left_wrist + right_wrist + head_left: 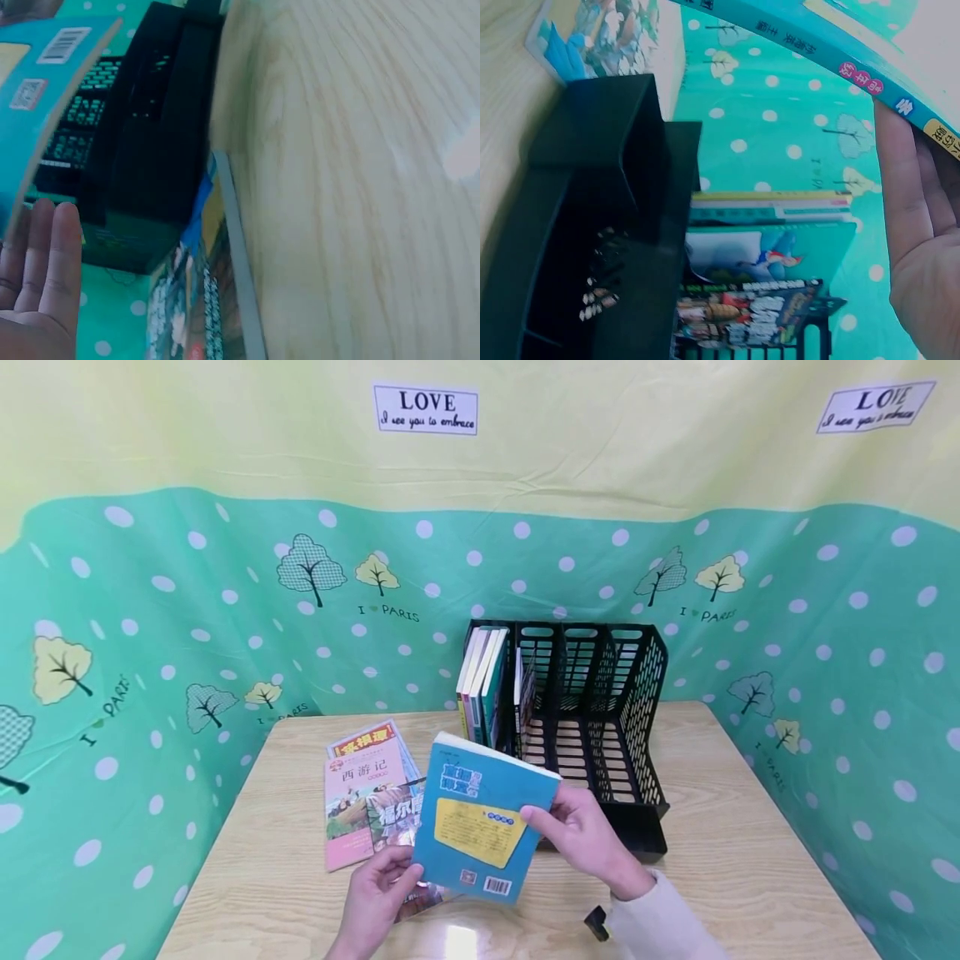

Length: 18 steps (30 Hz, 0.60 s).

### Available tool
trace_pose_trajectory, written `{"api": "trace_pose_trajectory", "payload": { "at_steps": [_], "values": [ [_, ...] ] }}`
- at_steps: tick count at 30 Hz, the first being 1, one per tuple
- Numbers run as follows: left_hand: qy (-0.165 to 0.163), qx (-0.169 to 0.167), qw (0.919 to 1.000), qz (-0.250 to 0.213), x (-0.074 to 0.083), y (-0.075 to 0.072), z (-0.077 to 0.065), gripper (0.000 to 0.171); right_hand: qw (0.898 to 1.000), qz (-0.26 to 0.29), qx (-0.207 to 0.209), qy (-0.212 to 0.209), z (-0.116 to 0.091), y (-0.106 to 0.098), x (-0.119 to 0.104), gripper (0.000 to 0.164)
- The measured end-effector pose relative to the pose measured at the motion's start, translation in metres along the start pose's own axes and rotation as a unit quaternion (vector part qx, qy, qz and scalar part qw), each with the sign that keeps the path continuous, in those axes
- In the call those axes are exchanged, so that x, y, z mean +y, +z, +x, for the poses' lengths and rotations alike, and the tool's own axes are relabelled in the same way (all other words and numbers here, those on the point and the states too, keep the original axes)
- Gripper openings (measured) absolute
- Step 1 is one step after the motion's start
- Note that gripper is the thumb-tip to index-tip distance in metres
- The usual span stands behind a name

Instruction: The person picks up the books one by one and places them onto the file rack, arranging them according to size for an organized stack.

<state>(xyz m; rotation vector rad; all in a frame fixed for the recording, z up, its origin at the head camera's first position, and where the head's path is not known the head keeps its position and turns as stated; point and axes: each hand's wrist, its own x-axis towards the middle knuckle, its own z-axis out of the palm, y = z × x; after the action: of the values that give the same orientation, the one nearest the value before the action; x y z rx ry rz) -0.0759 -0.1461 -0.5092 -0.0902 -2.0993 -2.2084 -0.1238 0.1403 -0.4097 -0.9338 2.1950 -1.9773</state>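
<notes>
A blue book (480, 818) is held up over the table, its back cover with yellow panel and barcode facing the head camera. My left hand (378, 893) pinches its lower left corner, thumb on the cover. At its right edge my right hand (588, 835) grips it, thumb over the cover and fingers behind. The left wrist view shows the left fingers (58, 259) behind the book's edge. In the right wrist view the book's blue spine (802, 45) lies across the right fingers (900, 165).
Behind the book stands a black file rack (645, 718) with upright books (480, 685) in its left compartments. Several books, among them a pink one (348, 852), lie overlapping on the table (255, 877) at left. A small black object (597, 923) lies by the right sleeve.
</notes>
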Motion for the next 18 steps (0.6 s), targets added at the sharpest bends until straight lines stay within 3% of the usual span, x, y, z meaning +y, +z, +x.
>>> {"api": "trace_pose_trajectory", "payload": {
  "at_steps": [4, 8, 12, 18],
  "values": [
    [-0.017, -0.011, 0.9994, -0.029, -0.004, -0.004, -0.001, 0.021, 0.999, -0.002, 0.018, -0.03, 0.0, -0.008, -0.004, 0.026],
    [-0.013, -0.01, 0.9996, -0.022, -0.007, -0.008, -0.002, 0.023, 0.998, -0.02, 0.039, -0.034, 0.0, -0.014, -0.005, 0.027],
    [-0.058, 0.026, 0.9978, 0.018, -0.008, -0.011, -0.001, 0.028, 0.996, -0.044, 0.062, -0.04, -0.001, -0.019, -0.007, 0.031],
    [-0.123, 0.078, 0.9865, 0.074, -0.012, -0.018, 0.001, 0.03, 0.989, -0.075, 0.117, -0.058, -0.002, -0.026, -0.011, 0.037]
  ]
}}
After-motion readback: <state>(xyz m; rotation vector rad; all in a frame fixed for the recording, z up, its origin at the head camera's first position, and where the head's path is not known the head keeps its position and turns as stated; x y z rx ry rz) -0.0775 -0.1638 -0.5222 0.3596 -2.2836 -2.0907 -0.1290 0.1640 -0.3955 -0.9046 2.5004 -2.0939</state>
